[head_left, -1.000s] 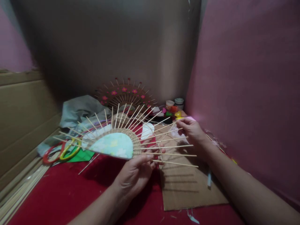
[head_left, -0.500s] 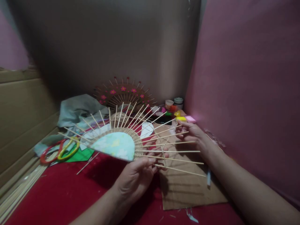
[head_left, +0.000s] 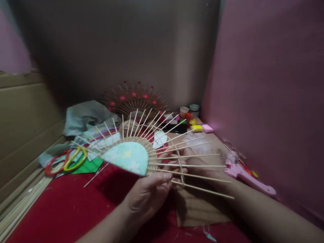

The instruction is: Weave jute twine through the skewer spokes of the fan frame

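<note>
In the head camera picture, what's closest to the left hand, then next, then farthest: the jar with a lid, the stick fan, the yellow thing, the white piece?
1. Stick fan: touching, gripped in the left hand.
2. White piece: beyond the hand, slightly right.
3. Yellow thing: farther back, more to the right.
4. Jar: farthest, behind the yellow thing.

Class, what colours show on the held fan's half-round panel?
The panel is pale aqua with yellow and whitish patches, seen best in the head view.
</note>
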The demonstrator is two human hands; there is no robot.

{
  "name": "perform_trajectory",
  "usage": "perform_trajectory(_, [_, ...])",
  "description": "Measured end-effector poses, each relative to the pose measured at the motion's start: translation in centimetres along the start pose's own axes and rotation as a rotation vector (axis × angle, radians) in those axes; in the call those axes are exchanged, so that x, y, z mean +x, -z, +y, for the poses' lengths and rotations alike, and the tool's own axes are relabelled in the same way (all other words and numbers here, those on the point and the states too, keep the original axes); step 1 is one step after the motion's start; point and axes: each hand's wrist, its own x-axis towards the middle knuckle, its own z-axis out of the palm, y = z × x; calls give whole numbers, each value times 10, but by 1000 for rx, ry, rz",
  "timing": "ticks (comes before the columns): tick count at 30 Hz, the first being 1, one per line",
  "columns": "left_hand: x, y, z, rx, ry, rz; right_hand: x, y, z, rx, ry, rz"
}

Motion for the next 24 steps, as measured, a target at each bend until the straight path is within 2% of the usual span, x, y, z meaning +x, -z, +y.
perform_trajectory(4, [1,1,0,-17,-9,18,-5,-6,-6,-44,7,-10])
perform_trajectory(9, [5,3,1,-66,-18,15,-7,-3,-12,-259,109,95])
perform_trajectory(12, [7,6,0,-77,-47,21,-6,-1,-9,-328,114,105])
perform_trajectory(16, [10,11,-1,-75,-73,115,-7,1,-4,-447,154,128])
perform_trajectory(20, [11,13,-1,-68,-68,200,-10,3,3,-532,187,9])
perform_trajectory(24, [11,10,2,-99,-70,284,-12,0,14,-445,227,-91])
